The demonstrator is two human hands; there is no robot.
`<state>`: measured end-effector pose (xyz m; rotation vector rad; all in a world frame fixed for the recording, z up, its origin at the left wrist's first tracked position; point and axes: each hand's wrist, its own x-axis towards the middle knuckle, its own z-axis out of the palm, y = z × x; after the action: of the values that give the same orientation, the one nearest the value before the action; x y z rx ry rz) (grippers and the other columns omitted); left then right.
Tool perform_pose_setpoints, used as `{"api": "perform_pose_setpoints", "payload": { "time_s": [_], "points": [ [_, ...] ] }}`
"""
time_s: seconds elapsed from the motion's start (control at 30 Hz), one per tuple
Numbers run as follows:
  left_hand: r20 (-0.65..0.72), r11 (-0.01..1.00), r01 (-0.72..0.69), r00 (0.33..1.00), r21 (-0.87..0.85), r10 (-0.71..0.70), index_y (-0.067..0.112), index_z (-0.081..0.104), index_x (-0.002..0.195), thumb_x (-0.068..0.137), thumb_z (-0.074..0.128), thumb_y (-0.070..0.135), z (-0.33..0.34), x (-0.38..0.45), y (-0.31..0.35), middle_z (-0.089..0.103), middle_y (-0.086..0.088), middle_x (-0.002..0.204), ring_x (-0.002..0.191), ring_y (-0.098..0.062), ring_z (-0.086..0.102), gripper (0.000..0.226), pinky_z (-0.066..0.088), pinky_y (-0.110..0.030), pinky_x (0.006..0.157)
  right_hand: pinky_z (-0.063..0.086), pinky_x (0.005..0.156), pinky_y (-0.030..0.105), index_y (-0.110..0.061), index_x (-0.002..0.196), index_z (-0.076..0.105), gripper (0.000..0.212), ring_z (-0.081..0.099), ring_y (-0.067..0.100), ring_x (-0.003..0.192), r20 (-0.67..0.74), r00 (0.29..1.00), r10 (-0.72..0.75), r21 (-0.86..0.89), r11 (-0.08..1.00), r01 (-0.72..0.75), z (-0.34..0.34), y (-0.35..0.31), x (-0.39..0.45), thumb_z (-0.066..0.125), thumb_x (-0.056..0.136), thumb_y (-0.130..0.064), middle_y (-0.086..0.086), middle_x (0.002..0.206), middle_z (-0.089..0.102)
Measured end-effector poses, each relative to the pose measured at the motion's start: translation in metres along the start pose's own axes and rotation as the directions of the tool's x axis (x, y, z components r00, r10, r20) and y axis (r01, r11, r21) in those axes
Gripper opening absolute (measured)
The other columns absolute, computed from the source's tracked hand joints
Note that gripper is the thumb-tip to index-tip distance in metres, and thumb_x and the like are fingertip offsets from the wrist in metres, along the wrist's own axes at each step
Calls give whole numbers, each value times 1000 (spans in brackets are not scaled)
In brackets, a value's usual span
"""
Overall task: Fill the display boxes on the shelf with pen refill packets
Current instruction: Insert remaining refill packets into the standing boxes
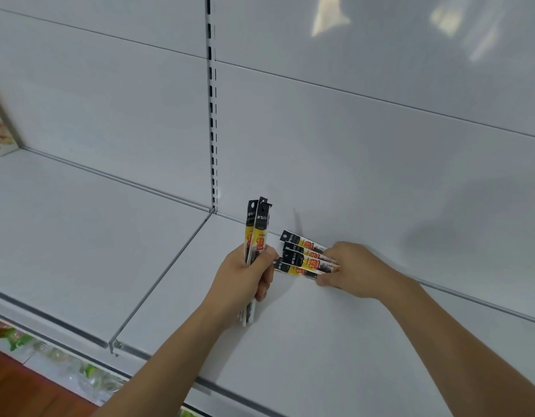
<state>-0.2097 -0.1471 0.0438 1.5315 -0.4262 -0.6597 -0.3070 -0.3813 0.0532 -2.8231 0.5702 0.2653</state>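
Two bare forearms reach in from the bottom edge over a white metal shelf [305,341]. The left hand [245,275] is curled in a fist round an upright bundle of pen refill packets [255,233] — black and yellow, tops pointing up. The right hand [350,266], wrist bent inward, pinches a fanned bundle of refill packets [302,254] lying sideways, their black ends pointing toward the left hand, just above the shelf near its back panel [350,145].
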Motion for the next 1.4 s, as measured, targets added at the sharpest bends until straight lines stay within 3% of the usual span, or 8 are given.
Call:
{"api": "perform_pose_setpoints", "payload": {
  "time_s": [0.23, 0.37, 0.5, 0.6, 0.77, 1.03, 1.27, 1.4],
  "points": [
    [13, 1000, 14, 1000, -17, -13, 8, 61, 81, 106, 61, 32, -7, -3, 0, 59, -9, 63, 50, -21, 48, 34, 48, -38, 60, 57, 81, 35, -27, 107, 69, 26, 66, 15, 89, 16, 999, 47, 8, 999, -47, 0, -6, -4, 78, 87, -41, -7, 98, 70],
    [30, 999, 30, 999, -37, -28, 6, 65, 96, 106, 60, 31, -7, -3, 0, 61, -7, 65, 50, -21, 49, 27, 49, -38, 60, 47, 66, 23, -30, 91, 69, 15, 62, 5, 77, -82, 994, 73, 124, 990, -62, -1, -3, -15, 80, 87, -39, -10, 85, 66],
    [61, 1000, -7, 998, -26, 9, 11, 67, 100, 108, 54, 44, -5, -1, 4, 68, -5, 68, 53, -22, 55, 36, 51, -34, 59, 55, 78, 37, -26, 98, 65, 16, 69, 12, 83, -179, 971, 159, 291, 951, -102, -13, 3, -24, 61, 102, -40, -6, 90, 71],
    [59, 999, -21, 998, -37, 23, 12, 63, 104, 107, 50, 49, -3, 1, 4, 74, -7, 74, 51, -23, 57, 40, 51, -30, 56, 57, 69, 35, -31, 104, 55, 8, 72, 11, 70, -170, 965, 202, 450, 887, -106, -17, 0, -31, 48, 108, -30, -6, 84, 75],
    [93, 998, 15, 996, -59, -10, 12, 65, 102, 108, 51, 46, -1, 3, 0, 76, -10, 77, 48, -20, 56, 38, 50, -29, 54, 47, 64, 29, -27, 97, 62, 20, 62, 13, 74, -161, 980, 116, 49, 993, -110, -6, 0, -25, 60, 101, -47, -7, 79, 65],
    [46, 999, 35, 998, -42, -33, 9, 65, 103, 108, 52, 44, -5, -3, 1, 76, -12, 79, 47, -22, 55, 38, 50, -29, 53, 54, 66, 35, -30, 88, 74, 13, 65, 14, 74, -154, 975, 162, 82, 985, -151, 4, 6, -3, 79, 85, -41, -7, 75, 67],
    [19, 999, 34, 999, 11, -35, 10, 66, 104, 109, 50, 45, 2, -15, 5, 77, -10, 80, 49, -21, 56, 39, 51, -27, 53, 55, 69, 36, -25, 88, 71, 10, 66, 21, 79, -88, 992, 89, 4, 996, -89, 2, 4, 1, 71, 86, -35, -3, 82, 66],
    [-39, 1000, 4, 999, 11, -4, 10, 70, 100, 108, 54, 42, 8, -17, 4, 76, -7, 79, 57, -18, 63, 37, 56, -26, 62, 54, 65, 31, -29, 91, 68, 10, 67, 11, 73, -180, 976, 126, 299, 952, -67, -2, 3, -16, 74, 90, -37, -8, 81, 70]
  ]
}}
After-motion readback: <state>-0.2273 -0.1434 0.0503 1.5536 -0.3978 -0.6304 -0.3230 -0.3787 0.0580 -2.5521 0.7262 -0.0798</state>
